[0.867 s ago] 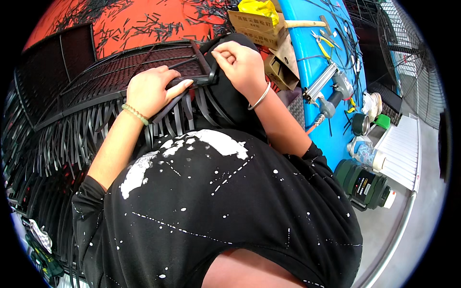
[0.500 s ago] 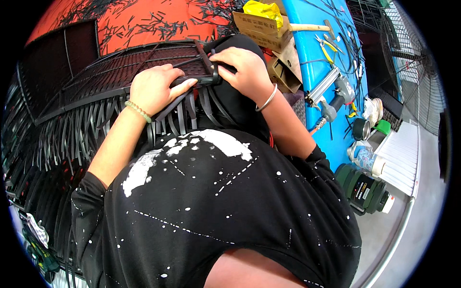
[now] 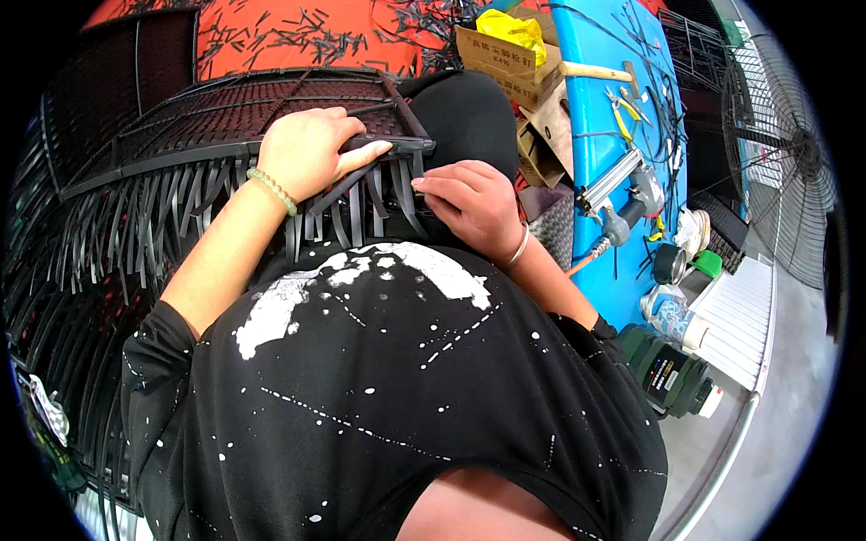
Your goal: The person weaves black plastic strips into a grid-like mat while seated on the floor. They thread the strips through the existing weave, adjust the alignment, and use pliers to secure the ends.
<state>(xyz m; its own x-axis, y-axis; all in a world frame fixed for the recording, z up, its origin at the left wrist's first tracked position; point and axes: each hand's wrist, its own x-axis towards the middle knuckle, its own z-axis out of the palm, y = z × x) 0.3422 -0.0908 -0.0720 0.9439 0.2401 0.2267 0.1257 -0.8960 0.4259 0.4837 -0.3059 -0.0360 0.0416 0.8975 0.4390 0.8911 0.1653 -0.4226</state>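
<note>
A black woven panel on a dark frame lies across in front of me, its corner near my knee. Loose flat black strips hang in a row from the near edge. My left hand is closed over that edge near the corner, thumb lying along the rail and fingers over the weave. Just below the corner, my right hand pinches a black strip that comes down from the frame. Its lower fingers are curled in.
On the right, a blue table bears a hammer, pliers and an air nail gun. Cardboard boxes with a yellow bag stand beside it. Black scraps litter a red surface. A fan stands far right.
My right hand has left the frame's corner and come down toward me, drawing a strip with it. My left hand stays on the edge. The view has shifted slightly.
</note>
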